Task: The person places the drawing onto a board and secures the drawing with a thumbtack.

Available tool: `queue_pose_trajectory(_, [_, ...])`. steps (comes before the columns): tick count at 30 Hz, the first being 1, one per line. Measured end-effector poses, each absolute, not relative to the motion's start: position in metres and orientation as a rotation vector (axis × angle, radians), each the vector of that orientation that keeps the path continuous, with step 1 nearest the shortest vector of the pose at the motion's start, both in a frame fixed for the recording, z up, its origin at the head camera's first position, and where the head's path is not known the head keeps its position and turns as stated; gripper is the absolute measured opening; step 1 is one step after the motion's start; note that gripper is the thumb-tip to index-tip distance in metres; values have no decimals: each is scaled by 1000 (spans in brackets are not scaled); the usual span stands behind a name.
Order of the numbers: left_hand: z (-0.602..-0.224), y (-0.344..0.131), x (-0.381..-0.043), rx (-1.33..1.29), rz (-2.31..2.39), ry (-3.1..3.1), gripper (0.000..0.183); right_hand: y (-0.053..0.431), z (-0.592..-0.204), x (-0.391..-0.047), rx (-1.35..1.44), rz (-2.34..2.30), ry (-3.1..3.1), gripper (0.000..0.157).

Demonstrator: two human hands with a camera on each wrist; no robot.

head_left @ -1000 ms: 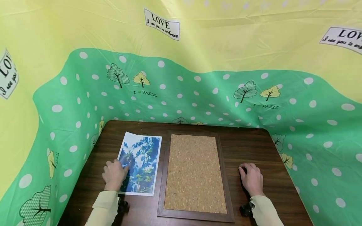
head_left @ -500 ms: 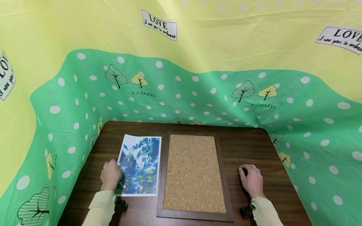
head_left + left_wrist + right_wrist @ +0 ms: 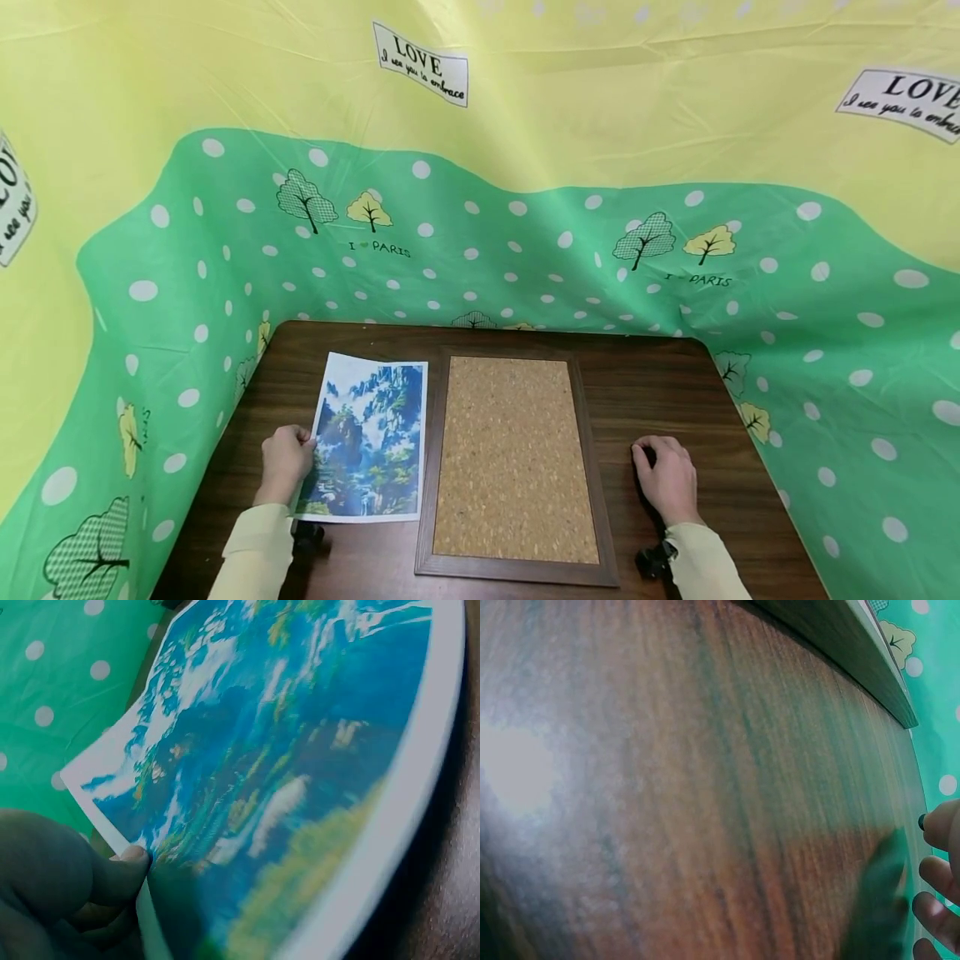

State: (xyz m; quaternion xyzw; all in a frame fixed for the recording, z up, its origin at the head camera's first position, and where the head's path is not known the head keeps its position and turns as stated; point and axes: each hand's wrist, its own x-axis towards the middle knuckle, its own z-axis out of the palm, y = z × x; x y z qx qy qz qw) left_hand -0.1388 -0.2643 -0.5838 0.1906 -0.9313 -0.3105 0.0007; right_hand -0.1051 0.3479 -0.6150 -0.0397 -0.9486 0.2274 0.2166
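Observation:
A printed landscape picture in blues and greens with a white border lies at the left of the table. Its left edge is pinched by my left hand, and in the left wrist view the thumb presses on the border while the sheet bows upward. Just right of the sheet lies a cork board in a brown wooden frame. My right hand rests on the table to the right of the board, fingers loosely bent. A small dark spot shows at one fingertip in the right wrist view; what it is cannot be told.
The dark wood table reaches back to a green and yellow curtain that surrounds its far side and flanks. Black wrist mounts sit on both wrists near the sleeves. The board's frame stands slightly above the table.
My left hand has slid left off the picture's face to its left edge and now pinches it. The sheet has shifted slightly and lifts there. The right hand stays in place.

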Motion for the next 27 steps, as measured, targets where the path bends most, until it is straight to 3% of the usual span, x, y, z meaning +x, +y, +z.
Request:
queue_pose_trajectory(15, [-579,-281,-132,585,-1065,-2948,17,346,-613,-105,-119,630,-2657,6])
queue_pose_trajectory(27, [-573,-261,-131,526,-1209,-2924,18,344,-613,-105,-118,650,-2673,6])
